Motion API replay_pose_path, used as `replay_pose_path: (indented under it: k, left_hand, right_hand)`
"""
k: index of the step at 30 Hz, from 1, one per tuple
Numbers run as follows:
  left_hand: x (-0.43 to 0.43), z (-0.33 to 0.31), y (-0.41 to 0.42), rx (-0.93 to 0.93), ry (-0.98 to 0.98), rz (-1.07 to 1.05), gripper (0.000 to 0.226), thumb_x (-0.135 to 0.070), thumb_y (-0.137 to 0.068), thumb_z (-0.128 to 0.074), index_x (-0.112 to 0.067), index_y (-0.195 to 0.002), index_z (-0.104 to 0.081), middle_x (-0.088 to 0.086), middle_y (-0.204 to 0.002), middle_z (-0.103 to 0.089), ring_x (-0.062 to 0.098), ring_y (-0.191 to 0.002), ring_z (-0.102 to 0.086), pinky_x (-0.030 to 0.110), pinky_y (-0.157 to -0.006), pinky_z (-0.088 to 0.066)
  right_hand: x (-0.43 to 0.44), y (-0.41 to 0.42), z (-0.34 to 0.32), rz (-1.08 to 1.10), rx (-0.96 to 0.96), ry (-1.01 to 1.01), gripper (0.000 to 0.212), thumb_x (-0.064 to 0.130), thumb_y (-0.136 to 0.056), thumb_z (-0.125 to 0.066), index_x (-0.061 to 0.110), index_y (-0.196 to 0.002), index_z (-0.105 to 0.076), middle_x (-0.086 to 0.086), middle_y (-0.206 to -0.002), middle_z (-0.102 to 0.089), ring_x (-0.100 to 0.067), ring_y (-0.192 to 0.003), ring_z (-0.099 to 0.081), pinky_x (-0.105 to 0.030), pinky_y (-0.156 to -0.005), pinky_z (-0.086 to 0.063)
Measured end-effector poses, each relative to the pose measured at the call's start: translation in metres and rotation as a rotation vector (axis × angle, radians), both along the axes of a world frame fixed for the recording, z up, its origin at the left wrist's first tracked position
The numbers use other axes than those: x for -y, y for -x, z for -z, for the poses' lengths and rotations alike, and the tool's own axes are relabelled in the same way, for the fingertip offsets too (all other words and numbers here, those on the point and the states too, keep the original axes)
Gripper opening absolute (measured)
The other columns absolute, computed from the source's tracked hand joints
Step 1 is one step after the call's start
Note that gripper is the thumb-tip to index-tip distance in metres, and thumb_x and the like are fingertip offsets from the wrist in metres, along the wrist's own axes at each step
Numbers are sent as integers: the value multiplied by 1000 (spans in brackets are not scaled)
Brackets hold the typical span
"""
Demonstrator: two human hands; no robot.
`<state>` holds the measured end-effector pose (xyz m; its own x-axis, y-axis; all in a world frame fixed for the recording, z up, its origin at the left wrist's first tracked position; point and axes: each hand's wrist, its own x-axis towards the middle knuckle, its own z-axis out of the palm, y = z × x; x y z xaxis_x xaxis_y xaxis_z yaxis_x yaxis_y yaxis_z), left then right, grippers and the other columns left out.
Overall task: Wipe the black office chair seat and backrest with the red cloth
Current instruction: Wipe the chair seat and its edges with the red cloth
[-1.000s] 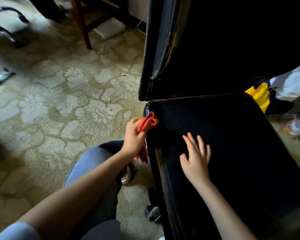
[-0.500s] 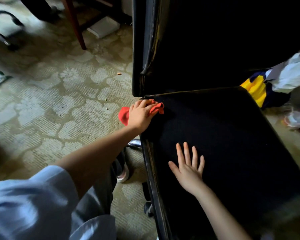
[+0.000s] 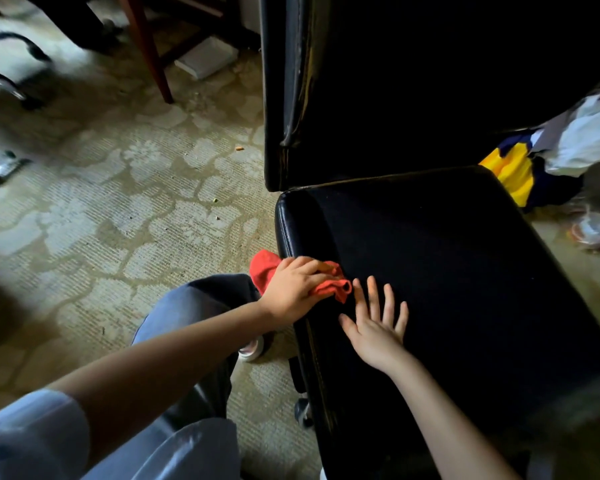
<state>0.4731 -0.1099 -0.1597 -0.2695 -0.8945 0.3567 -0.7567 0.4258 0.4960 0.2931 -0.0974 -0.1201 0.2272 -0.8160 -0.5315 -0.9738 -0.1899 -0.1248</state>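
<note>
On seat (image 3: 465, 271) edge, cloth (image 3: 264, 266) (left hand (image 3: 297, 289)).

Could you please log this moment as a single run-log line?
left hand: holds red cloth on seat left edge | right hand: flat on seat | backrest: no hand on it

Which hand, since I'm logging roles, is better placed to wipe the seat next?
Left. The left hand holds the red cloth on the seat edge; the right hand lies flat, empty.
</note>
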Motion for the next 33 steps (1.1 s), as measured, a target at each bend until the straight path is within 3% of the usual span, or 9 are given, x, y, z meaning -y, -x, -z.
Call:
replay_pose_path:
  k: [2, 4, 7, 9, 12, 17, 19, 23, 33]
  left_hand:
    - [-3, -6, -4, -78, -83, 54, 43, -46, -86, -47, -16, -108, -70, -4, -108, -66, 9, -100, -47, 28, -84, -32]
    - [-2, -25, -7, -403, -278, 19, 41, -37, -88, -52, -3, -102, -70, -1, -98, -66, 6, -94, -54, 22, -85, -36]
    - [-1, -55, -19, -1163, -459, -448, 20, -21, -96, -52, -6, -100, -65, -11, -68, -67, -3, -65, -62, 14, -68, -46]
    - [-1, -55, -36, -1316, -455, -759, 14, -24, -98, -50, -15, -94, -59, -9, -43, -53, 2, -39, -51, 21, -45, -41]
    - [-1, -42, -48, -1269, -514, -839, 5, -17, -96, -52, -15, -93, -55, 2, -50, -42, 18, -39, -47, 21, -35, -39]
    - [1, -9, -26, -1249, -663, -849, 9, -19, -95, -55, -11, -94, -58, -3, -50, -54, 11, -40, -51, 23, -43, -44]
    - [3, 3, -16, -1255, -683, -847, 14, -27, -96, -54, -19, -86, -58, -4, -64, -62, 11, -59, -58, 25, -56, -49]
    - [5, 16, -8, -1247, -704, -757, 32, -35, -97, -49, -15, -119, -59, 0, -113, -64, 14, -105, -59, 31, -97, -46]
    - [-10, 21, -23, -655, -567, -661, 13, 1, -89, -50, -2, -92, -63, 7, -84, -66, 15, -81, -57, 24, -72, -38]
  right_hand:
    - [0, -1, 0, 15, 17, -13, 68, 50, -99, -22, 27, -147, 20, 3, -153, 29, -24, -139, 30, -49, -110, 17]
    - [0, -1, -1, 22, 24, -19, 68, 49, -99, -23, 27, -147, 20, 2, -154, 29, -24, -140, 29, -48, -110, 17]
    - [-1, 0, -1, 25, 25, -19, 66, 49, -100, -21, 26, -147, 20, 2, -154, 28, -24, -140, 28, -49, -110, 17]
    - [1, -2, -3, 27, 26, -28, 65, 48, -100, -19, 26, -146, 21, 1, -153, 30, -24, -140, 29, -49, -110, 18]
    - [4, -5, -4, 46, 33, -37, 65, 47, -100, -19, 26, -146, 21, 1, -153, 30, -24, -140, 29, -49, -110, 18]
    - [5, -14, -2, 101, 32, -29, 64, 47, -100, -19, 27, -147, 20, 2, -154, 28, -24, -140, 27, -49, -110, 17]
    - [7, -19, -2, 120, 33, -22, 64, 47, -100, -19, 28, -147, 20, 2, -154, 28, -24, -141, 27, -49, -110, 17]
    - [14, -30, -2, 158, 36, -7, 64, 48, -100, -19, 28, -146, 20, 2, -154, 27, -25, -141, 27, -49, -111, 15]
    - [26, -49, 2, 245, 20, 20, 63, 48, -100, -17, 25, -147, 18, 0, -156, 23, -27, -142, 22, -51, -112, 10]
